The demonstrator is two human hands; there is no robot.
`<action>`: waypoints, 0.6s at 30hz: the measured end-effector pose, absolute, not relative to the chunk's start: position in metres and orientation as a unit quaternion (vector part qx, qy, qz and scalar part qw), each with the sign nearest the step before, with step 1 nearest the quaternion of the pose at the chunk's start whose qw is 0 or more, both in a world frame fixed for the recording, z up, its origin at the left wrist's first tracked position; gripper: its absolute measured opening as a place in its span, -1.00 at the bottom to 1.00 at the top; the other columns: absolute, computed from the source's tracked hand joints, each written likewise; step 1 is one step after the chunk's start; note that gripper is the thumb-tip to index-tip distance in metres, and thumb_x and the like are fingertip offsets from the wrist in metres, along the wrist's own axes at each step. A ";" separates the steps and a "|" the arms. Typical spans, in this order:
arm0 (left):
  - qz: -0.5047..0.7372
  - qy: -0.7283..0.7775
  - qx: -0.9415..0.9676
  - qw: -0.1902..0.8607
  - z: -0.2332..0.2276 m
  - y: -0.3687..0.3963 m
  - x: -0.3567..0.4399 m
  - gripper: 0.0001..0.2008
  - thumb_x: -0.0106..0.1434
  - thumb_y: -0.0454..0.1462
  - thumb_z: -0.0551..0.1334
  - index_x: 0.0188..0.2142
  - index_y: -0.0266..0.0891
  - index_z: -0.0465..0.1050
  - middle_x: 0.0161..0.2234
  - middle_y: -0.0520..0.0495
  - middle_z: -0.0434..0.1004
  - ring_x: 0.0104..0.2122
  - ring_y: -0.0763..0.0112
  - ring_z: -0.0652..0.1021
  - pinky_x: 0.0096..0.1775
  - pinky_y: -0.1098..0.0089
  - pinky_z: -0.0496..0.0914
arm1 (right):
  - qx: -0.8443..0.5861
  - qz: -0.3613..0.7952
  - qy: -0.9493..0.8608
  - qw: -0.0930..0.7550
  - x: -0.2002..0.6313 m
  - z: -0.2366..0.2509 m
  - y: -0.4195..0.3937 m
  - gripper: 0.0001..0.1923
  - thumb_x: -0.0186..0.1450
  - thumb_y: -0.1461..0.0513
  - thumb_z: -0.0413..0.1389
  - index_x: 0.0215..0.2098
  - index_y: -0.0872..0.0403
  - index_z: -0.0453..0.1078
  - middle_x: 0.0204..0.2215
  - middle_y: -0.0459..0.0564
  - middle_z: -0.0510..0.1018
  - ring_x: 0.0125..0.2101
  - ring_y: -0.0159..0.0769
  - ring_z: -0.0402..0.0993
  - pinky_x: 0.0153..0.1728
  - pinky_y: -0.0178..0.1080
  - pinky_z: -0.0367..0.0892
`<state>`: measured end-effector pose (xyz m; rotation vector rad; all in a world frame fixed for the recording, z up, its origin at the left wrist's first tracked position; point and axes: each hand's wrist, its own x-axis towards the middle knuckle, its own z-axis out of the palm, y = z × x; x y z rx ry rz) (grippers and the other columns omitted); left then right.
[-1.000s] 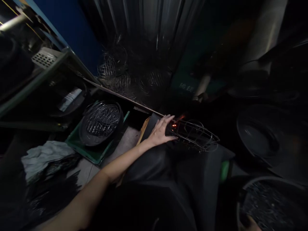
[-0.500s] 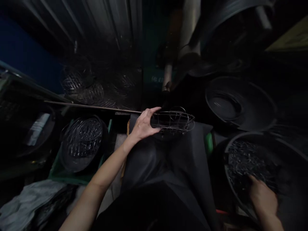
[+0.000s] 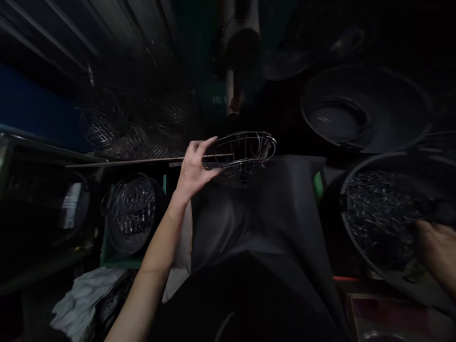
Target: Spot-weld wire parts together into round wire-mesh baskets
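A round wire basket (image 3: 249, 164) of thin, shiny metal is gripped at its left side by my left hand (image 3: 195, 166). The thumb lies along its near edge and the fingers along its far edge. The basket is in the air above the dark cloth over my lap (image 3: 285, 204). My right hand (image 3: 436, 244) reaches over a wide bucket (image 3: 351, 237) filled with small bent metal wire pieces (image 3: 381, 209). Dimness and motion blur hide its fingertips, so whether it pinches any piece does not show.
Left, a round tub (image 3: 130, 242) of wire parts sits in a green crate (image 3: 121, 261). A thin board edge (image 3: 142, 162) runs towards the basket. Machine parts (image 3: 233, 90) hang ahead. A large basin (image 3: 395, 109) stands at far right, above the bucket. Pale crumpled plastic (image 3: 76, 301) lies at lower left.
The view has shifted. My right hand has moved right and further up over the wire pieces in the bucket. My left hand still grips the wire basket, which is tilted a little differently.
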<state>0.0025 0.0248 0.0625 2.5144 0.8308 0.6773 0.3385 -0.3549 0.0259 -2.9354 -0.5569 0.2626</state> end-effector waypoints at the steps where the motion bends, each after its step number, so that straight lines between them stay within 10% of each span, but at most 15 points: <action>1: 0.242 0.294 0.902 0.204 0.062 0.024 0.004 -0.32 0.08 -0.08 0.35 0.15 -0.19 0.20 -0.02 -0.11 0.33 -0.03 0.25 0.41 0.03 0.23 0.33 | -0.982 0.111 -0.139 0.065 0.333 0.035 -0.350 -0.61 0.16 0.34 0.08 -0.76 0.01 0.10 -0.76 -0.09 0.11 -0.70 -0.42 -0.09 -0.52 -0.15 -0.06; 9: 0.220 0.289 0.909 0.204 0.063 0.006 0.032 -0.45 0.08 -0.24 0.34 0.05 -0.22 0.25 -0.05 -0.12 0.39 -0.06 0.22 0.40 0.00 0.23 0.33 | -0.860 0.146 -0.195 0.448 0.242 0.075 -0.231 -0.64 0.01 -0.03 0.24 -0.39 0.05 0.46 -0.43 0.06 0.53 -0.47 -0.25 0.42 -0.41 -0.17 0.33; 18: 0.230 0.272 0.924 0.141 0.066 -0.003 0.045 -0.49 0.10 -0.36 0.28 0.05 -0.22 0.23 -0.04 -0.15 0.34 -0.04 0.18 0.37 -0.02 0.20 0.33 | -0.660 0.417 -0.254 0.571 0.192 0.087 -0.116 -0.53 -0.08 -0.04 0.36 -0.44 0.15 0.40 -0.53 -0.04 0.51 -0.52 -0.30 0.49 -0.49 -0.29 0.45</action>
